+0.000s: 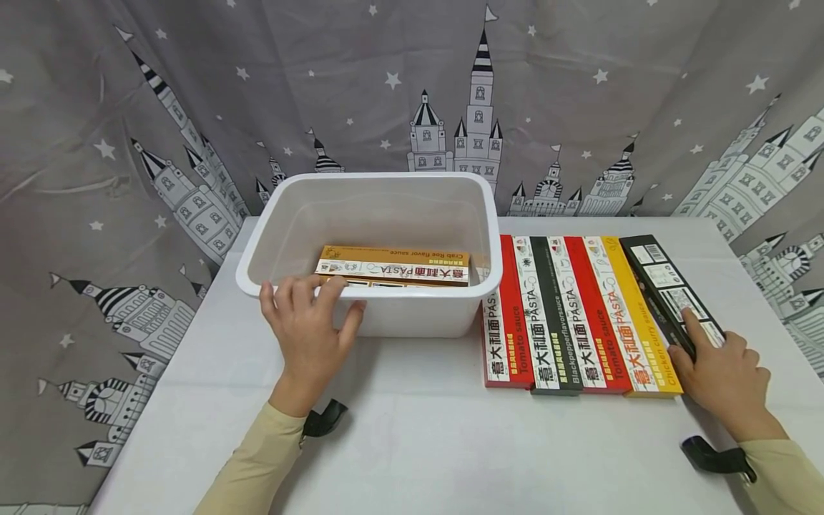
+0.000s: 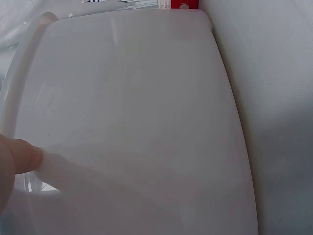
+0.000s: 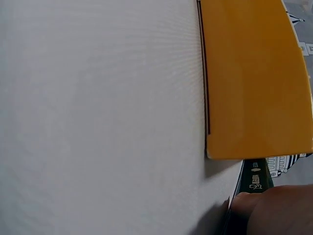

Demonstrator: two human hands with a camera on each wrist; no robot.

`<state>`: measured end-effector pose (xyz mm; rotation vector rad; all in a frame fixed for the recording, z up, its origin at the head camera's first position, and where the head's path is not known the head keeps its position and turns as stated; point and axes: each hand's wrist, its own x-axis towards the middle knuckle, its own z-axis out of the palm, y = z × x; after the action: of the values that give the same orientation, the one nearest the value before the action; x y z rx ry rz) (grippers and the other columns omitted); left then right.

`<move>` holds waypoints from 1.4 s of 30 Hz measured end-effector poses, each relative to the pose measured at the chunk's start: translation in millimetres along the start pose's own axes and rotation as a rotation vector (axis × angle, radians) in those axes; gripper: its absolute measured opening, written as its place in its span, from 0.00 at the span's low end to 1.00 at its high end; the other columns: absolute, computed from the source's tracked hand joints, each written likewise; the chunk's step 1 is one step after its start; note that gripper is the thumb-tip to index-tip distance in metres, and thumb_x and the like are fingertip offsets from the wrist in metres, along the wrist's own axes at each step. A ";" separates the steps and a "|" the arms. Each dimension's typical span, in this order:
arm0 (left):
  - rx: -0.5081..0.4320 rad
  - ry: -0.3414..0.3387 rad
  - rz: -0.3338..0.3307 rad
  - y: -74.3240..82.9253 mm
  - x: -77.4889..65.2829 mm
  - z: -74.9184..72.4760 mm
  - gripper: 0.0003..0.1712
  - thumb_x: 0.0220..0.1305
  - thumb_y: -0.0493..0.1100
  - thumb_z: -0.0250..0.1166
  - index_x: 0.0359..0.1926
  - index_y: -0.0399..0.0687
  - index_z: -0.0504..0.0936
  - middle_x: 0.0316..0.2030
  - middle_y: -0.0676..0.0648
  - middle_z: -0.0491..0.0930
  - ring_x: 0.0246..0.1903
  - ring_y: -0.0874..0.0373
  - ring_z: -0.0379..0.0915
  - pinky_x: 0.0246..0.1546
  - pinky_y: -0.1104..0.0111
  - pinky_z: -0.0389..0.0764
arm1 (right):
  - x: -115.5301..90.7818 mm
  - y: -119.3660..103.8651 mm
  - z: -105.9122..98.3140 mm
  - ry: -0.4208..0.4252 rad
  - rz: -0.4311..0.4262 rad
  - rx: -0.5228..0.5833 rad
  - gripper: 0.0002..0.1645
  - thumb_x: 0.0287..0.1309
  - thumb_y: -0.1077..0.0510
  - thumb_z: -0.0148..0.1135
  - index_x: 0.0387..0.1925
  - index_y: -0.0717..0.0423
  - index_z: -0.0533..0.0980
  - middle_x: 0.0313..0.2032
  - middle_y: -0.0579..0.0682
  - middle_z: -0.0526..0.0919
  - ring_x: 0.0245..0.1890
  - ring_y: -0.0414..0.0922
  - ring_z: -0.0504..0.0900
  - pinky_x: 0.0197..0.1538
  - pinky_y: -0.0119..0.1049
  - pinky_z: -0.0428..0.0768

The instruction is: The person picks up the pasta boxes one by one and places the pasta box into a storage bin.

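A white plastic bin [image 1: 418, 316] stands left of centre. My left hand [image 1: 309, 343] grips its near rim, fingers over the edge and thumb [image 2: 27, 155] against the outer wall. Inside lies an orange crab roe pasta box [image 1: 399, 259], with part of another below it behind the rim. At the right, my right hand [image 1: 730, 379] holds the near end of a black pasta box [image 1: 658, 275], whose barcode label faces up. In the right wrist view the thumb presses the dark side of this box [image 3: 255, 171]. It lies tilted beside the yellow chicken curry pasta box [image 1: 634, 311].
Between bin and right hand, several pasta boxes lie side by side: a red tomato box [image 1: 515, 315], a black pepper box [image 1: 552, 315], another red one [image 1: 591, 315] and the yellow one. A grey castle-print curtain [image 1: 360, 86] hangs behind the white table [image 1: 412, 443].
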<state>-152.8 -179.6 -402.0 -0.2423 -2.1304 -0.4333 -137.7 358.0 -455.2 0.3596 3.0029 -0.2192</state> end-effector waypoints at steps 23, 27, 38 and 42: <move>0.009 -0.007 0.002 0.8 -0.1 0.1 0.17 0.58 0.47 0.68 0.46 0.45 0.78 0.40 0.36 0.73 0.51 0.36 0.64 0.63 0.32 0.53 | 5.1 12.4 -36.2 0.088 -0.073 0.008 0.45 0.72 0.47 0.50 0.80 0.50 0.42 0.52 0.93 0.59 0.42 0.85 0.67 0.36 0.71 0.69; 0.006 -0.007 0.000 0.8 -0.1 -0.2 0.17 0.58 0.47 0.68 0.46 0.45 0.78 0.40 0.36 0.73 0.50 0.36 0.64 0.63 0.32 0.53 | 7.9 10.7 -49.6 0.112 -0.125 -0.007 0.45 0.72 0.46 0.53 0.80 0.50 0.44 0.49 0.91 0.61 0.39 0.80 0.68 0.29 0.65 0.70; 0.006 -0.019 -0.009 0.0 -1.7 -0.7 0.17 0.58 0.47 0.68 0.46 0.45 0.78 0.41 0.36 0.73 0.51 0.36 0.64 0.64 0.32 0.52 | 14.6 -14.0 -89.0 0.133 -0.261 -0.071 0.44 0.71 0.47 0.55 0.80 0.52 0.48 0.43 0.86 0.66 0.39 0.75 0.68 0.30 0.62 0.73; 0.006 -0.017 -0.010 0.0 -1.6 -0.7 0.17 0.58 0.47 0.68 0.46 0.45 0.78 0.41 0.36 0.73 0.51 0.36 0.64 0.64 0.32 0.52 | 16.5 -28.0 -104.4 0.140 -0.320 -0.110 0.44 0.69 0.50 0.57 0.79 0.54 0.50 0.41 0.84 0.67 0.38 0.72 0.69 0.28 0.58 0.76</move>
<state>-151.4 -179.8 -403.0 -0.2324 -2.1506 -0.4316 -169.9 351.1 -351.0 -0.1239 3.1791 -0.0552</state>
